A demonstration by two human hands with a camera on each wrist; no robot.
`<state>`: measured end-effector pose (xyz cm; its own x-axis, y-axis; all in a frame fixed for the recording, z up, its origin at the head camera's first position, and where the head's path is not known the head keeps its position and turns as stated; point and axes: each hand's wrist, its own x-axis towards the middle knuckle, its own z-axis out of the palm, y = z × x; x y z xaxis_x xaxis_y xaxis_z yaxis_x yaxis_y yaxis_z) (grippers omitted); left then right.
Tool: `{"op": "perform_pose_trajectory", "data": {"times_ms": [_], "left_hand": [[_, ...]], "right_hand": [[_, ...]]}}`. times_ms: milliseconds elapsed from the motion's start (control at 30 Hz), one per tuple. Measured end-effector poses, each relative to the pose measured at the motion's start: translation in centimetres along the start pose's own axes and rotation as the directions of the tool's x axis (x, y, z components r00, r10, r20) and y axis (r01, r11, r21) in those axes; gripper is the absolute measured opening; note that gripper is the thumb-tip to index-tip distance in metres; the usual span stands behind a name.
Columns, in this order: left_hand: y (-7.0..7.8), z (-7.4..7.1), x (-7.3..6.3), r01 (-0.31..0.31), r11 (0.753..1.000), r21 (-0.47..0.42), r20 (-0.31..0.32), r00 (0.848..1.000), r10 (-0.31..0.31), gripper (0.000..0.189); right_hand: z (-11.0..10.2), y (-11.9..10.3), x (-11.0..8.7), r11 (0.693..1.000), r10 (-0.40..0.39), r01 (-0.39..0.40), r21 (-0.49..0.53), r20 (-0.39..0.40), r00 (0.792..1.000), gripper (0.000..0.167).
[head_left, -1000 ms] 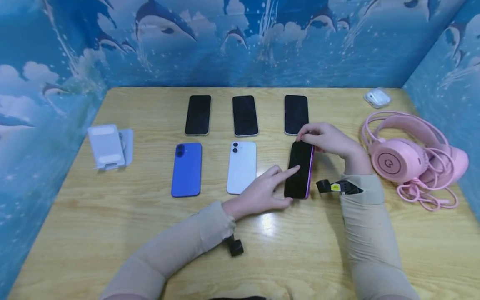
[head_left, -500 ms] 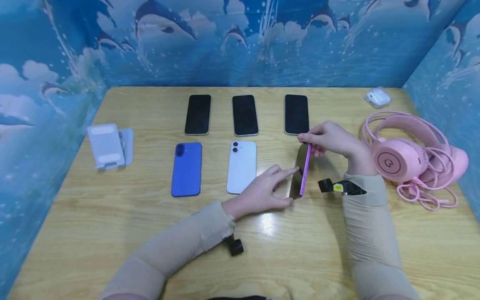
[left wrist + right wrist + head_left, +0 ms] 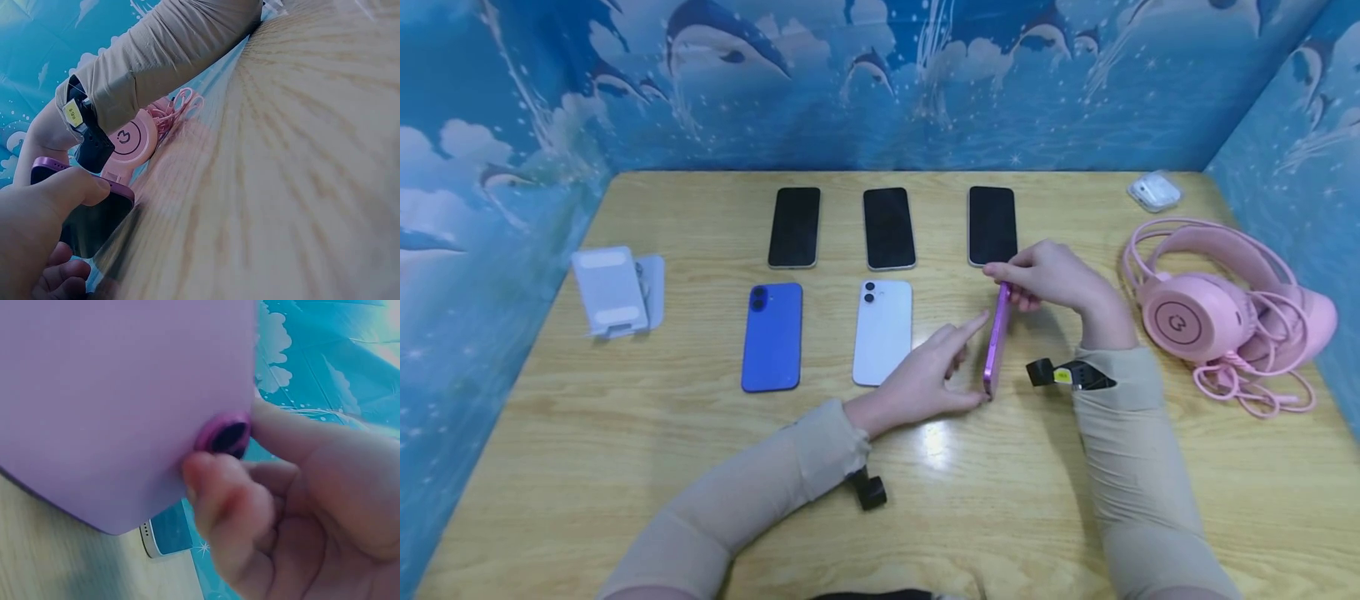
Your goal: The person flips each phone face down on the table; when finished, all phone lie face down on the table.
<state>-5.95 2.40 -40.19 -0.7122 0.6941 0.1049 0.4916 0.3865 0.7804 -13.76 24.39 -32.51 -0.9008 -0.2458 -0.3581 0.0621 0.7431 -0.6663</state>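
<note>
A purple phone (image 3: 997, 342) stands tipped up on its long edge, its side buttons uppermost in the head view. My right hand (image 3: 1052, 279) pinches its far end, fingers beside the camera bump (image 3: 228, 437) on the purple back (image 3: 125, 394). On the screen side is my left hand (image 3: 925, 375), its index finger stretched out towards the dark screen (image 3: 94, 219). The left thumb (image 3: 87, 185) touches the near end of the frame. A white phone (image 3: 882, 333) lies face down beside the left hand, with a blue phone (image 3: 772, 337) farther left.
Three dark-screened phones (image 3: 794, 227) lie face up in a row at the back. Pink headphones (image 3: 1202, 321) with a coiled cable lie at the right, a small clear case (image 3: 1155, 192) behind them. A white stand (image 3: 613, 290) is at the left. Dolphin-printed sheets surround the table (image 3: 647, 467).
The purple phone has turned from lying screen up to standing on its long edge. My right hand turned with it at the far end; my left hand has barely moved.
</note>
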Motion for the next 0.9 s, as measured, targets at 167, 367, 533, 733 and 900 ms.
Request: {"op": "perform_pose_trajectory", "data": {"times_ms": [167,367,533,733,900], "left_hand": [[0.0,0.0,0.0,0.003,1.000,-0.007,-0.008,1.000,-0.003,0.107],[0.0,0.2,0.2,0.048,0.999,-0.012,-0.003,0.999,-0.048,0.112],[0.0,0.2,0.3,0.071,0.997,0.015,-0.003,0.997,-0.071,0.109],[0.2,0.1,0.4,0.122,0.980,0.157,0.028,0.991,-0.128,0.106],[0.4,0.2,0.5,0.157,0.963,0.220,0.046,0.984,-0.171,0.102]], "right_hand": [[0.1,0.1,0.2,0.997,-0.079,0.079,0.007,0.059,0.995,0.044],[0.6,0.5,0.4,0.989,-0.144,0.145,0.004,0.108,0.984,0.043],[0.9,1.1,0.9,0.986,-0.164,0.167,-0.018,0.127,0.978,0.044],[1.5,1.6,1.7,0.974,-0.197,0.210,-0.086,0.136,0.971,0.042],[1.7,1.8,1.9,0.975,-0.187,0.201,-0.097,0.133,0.973,0.041]]}}
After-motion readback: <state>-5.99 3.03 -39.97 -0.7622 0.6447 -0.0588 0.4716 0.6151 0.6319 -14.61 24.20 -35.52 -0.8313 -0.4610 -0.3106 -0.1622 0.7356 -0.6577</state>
